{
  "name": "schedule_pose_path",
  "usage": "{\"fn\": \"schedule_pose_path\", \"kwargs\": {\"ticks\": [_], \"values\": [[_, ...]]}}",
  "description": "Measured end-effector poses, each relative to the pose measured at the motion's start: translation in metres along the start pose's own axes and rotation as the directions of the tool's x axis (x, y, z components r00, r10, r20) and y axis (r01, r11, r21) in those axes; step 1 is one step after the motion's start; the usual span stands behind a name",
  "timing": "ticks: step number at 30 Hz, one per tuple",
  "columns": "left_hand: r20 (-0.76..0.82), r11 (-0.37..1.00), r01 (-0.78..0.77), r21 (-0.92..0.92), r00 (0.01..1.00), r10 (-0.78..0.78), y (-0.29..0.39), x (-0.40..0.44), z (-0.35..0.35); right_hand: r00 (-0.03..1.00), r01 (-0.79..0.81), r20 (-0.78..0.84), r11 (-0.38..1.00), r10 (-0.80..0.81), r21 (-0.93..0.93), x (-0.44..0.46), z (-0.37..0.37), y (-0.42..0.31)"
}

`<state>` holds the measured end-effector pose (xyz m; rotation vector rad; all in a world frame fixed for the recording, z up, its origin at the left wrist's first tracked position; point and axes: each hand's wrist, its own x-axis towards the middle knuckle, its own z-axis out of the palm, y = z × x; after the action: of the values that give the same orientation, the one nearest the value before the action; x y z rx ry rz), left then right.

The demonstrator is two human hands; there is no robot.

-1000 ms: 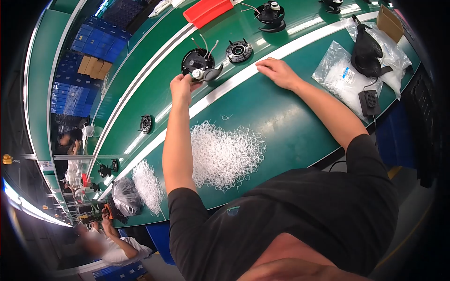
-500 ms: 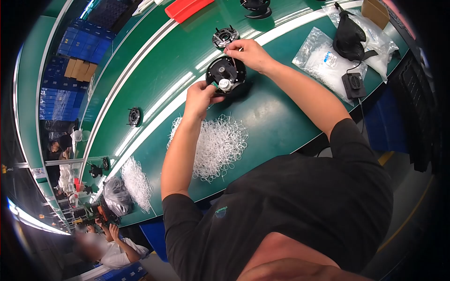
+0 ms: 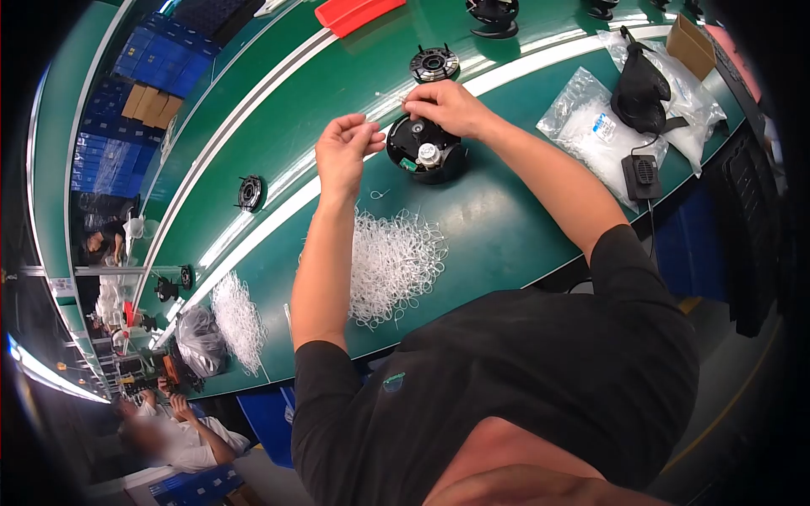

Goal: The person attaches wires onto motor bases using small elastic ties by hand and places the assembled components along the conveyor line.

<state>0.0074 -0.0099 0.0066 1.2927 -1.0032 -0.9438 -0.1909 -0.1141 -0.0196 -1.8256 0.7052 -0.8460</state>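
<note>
A round black housing (image 3: 449,158) stands on the green bench, with a white round part (image 3: 429,154) and a bit of green board inside. My right hand (image 3: 445,110) is above its far rim, thumb and fingers pinched; what lies between the tips is too small to make out. To the left of the housing, my left hand (image 3: 344,150) is raised off it, thumb and fingertips drawn together; I cannot make out anything in them. Nearer me, a heap of white looped plastic ties (image 3: 392,266) covers part of the bench, and one loose tie (image 3: 380,195) lies apart from it.
Black ring-shaped parts (image 3: 434,63) sit beyond the white strip, another (image 3: 250,194) further left. A red bin (image 3: 359,13) is at the back. Clear bags (image 3: 599,126), a black pouch (image 3: 639,97) and a small black device (image 3: 642,175) lie right. A co-worker (image 3: 190,443) sits far left.
My left hand has let go of the housing and moved up and left. My right hand stays pinched near the rim; the thin strand seen in it before no longer shows.
</note>
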Motion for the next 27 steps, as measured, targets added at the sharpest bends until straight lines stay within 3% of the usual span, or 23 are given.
{"fn": "schedule_pose_path", "kwargs": {"ticks": [2, 7, 10, 16, 18, 21, 25, 27], "values": [[-0.011, 0.991, -0.015, -0.134, 1.0, 0.014, 0.0, 0.007, 0.006, 0.998, 0.068, 0.005, 0.987, -0.068, -0.148, -0.001, 0.002, -0.008], [0.011, 0.937, 0.035, -0.347, 0.999, -0.033, -0.012, 0.019, 0.008, 0.996, 0.091, 0.017, 0.983, -0.089, -0.16, 0.002, 0.004, -0.005], [-0.009, 0.962, 0.01, -0.274, 1.0, -0.013, -0.019, 0.021, 0.01, 0.996, 0.082, 0.033, 0.981, -0.077, -0.176, 0.002, 0.002, -0.007], [0.096, 0.997, -0.048, 0.056, 0.994, 0.042, -0.018, 0.016, 0.018, 0.995, 0.098, 0.044, 0.985, -0.092, -0.145, 0.0, 0.004, -0.006], [0.056, 0.988, -0.079, 0.134, 0.996, 0.072, -0.013, 0.016, 0.023, 0.995, 0.096, 0.037, 0.989, -0.092, -0.11, 0.001, 0.004, -0.003], [0.039, 0.966, -0.096, 0.239, 0.995, 0.089, -0.018, 0.016, 0.025, 0.996, 0.013, 0.079, 0.986, -0.027, 0.169, 0.003, 0.003, 0.004], [0.042, 0.895, -0.1, 0.435, 0.995, 0.091, -0.018, 0.015, 0.026, 0.991, 0.118, 0.053, 0.989, -0.123, 0.084, 0.0, 0.008, 0.006], [0.054, 0.839, -0.142, 0.525, 0.99, 0.134, -0.017, 0.013, 0.029, 0.996, 0.057, 0.06, 0.998, -0.059, 0.037, -0.001, 0.006, 0.0]]}}
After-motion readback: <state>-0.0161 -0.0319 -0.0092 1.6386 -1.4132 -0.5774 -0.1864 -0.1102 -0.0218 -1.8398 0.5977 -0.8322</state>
